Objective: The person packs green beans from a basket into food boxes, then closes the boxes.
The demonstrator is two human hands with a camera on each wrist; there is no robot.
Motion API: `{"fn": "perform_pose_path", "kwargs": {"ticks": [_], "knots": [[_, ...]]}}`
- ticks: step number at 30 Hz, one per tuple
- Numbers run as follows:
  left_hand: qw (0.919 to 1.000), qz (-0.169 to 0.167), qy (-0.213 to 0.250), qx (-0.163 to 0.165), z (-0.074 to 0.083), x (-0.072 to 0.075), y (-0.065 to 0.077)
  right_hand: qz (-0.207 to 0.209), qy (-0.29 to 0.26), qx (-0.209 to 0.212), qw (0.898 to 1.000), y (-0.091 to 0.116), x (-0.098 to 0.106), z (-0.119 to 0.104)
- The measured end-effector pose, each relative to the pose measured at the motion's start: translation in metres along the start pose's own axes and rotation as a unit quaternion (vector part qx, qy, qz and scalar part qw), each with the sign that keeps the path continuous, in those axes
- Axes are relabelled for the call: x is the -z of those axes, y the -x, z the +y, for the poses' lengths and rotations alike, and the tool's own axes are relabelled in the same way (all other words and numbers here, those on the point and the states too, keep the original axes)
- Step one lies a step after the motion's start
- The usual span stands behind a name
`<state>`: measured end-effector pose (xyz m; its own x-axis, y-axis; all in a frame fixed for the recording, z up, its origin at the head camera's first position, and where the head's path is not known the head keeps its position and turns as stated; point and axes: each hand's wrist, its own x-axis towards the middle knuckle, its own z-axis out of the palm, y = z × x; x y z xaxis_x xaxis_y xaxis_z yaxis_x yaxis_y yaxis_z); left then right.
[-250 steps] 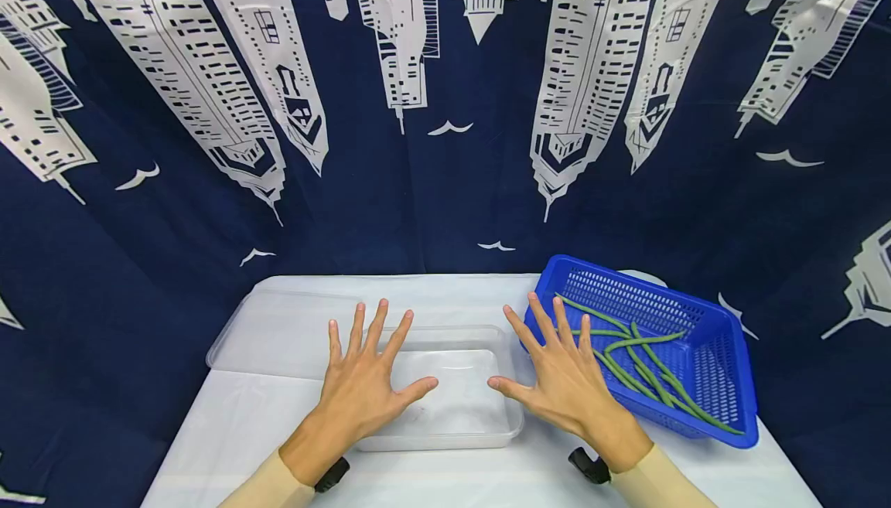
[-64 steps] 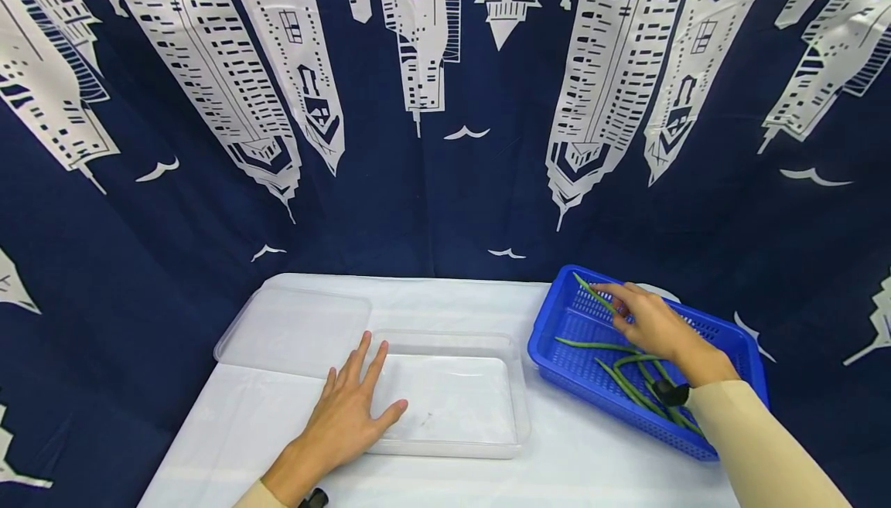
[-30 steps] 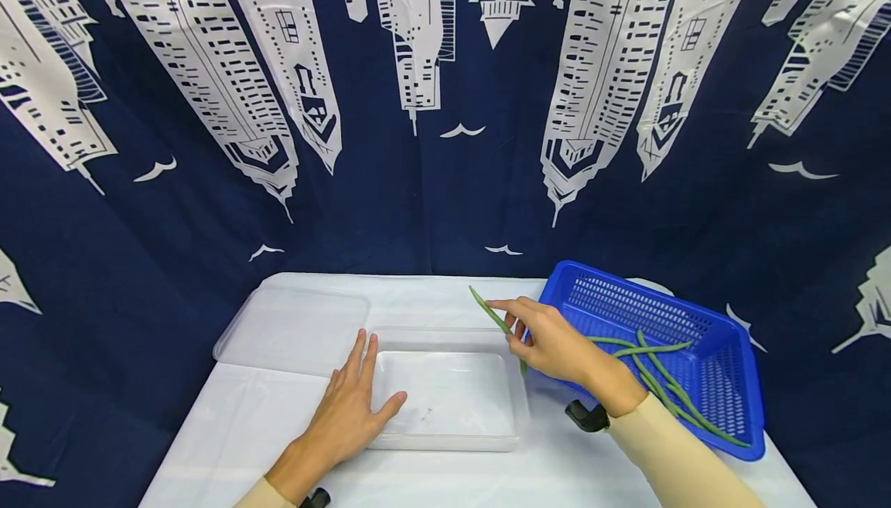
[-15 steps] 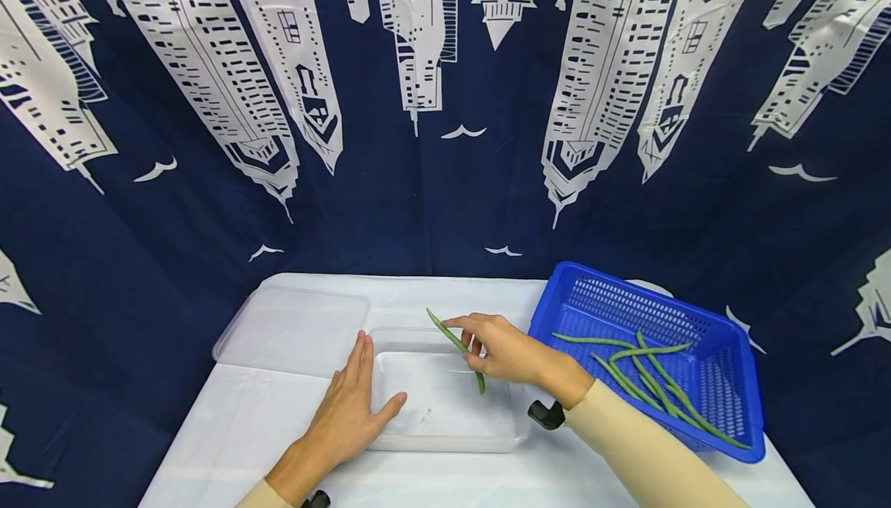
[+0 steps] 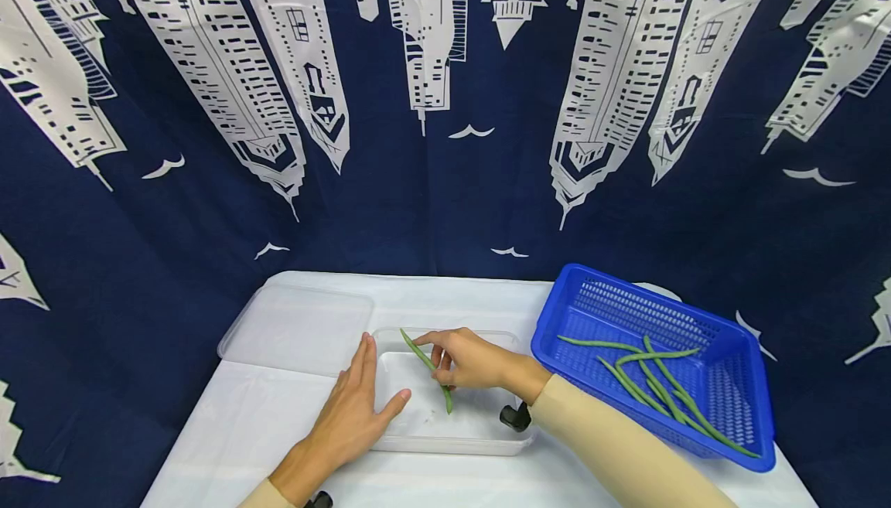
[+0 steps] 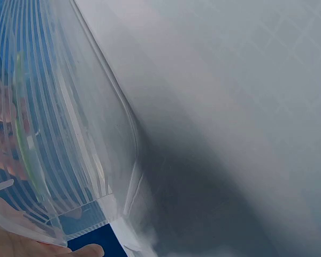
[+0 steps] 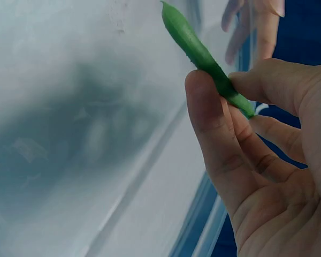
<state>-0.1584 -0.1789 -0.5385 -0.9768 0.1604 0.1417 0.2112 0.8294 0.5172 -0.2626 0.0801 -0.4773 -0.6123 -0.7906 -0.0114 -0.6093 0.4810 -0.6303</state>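
Right-hand grip [image 5: 473, 361] pinches one green bean [image 7: 195, 45] aslant over the clear container [image 5: 452, 444], its far tip seemingly near the back rim. Should the pinch slacken, the bean could snag there. Left hand [image 5: 351, 411] lies straight-fingered at the container's left end; pressure could slide it.

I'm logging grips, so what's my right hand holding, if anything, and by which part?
Your right hand holds a bean by its middle, both ends sticking out.
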Motion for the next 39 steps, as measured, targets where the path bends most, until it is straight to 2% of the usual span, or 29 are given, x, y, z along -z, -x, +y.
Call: {"fn": "perform_pose_path", "kwargs": {"ticks": [14, 32, 39], "knots": [[1.0, 0.0, 0.004, -0.003, -0.002, -0.001, 0.002, -0.047, -0.119, -0.016, 0.992, -0.026, -0.024, 0.003], [0.9998, 0.012, 0.001, -0.014, 0.001, -0.001, 0.0, -0.055, -0.133, -0.032, 0.989, -0.045, -0.044, 0.001], [0.9999, -0.003, 0.009, -0.009, 0.001, 0.0, 0.001, -0.056, -0.152, -0.028, 0.986, -0.045, -0.043, 0.0]]}}
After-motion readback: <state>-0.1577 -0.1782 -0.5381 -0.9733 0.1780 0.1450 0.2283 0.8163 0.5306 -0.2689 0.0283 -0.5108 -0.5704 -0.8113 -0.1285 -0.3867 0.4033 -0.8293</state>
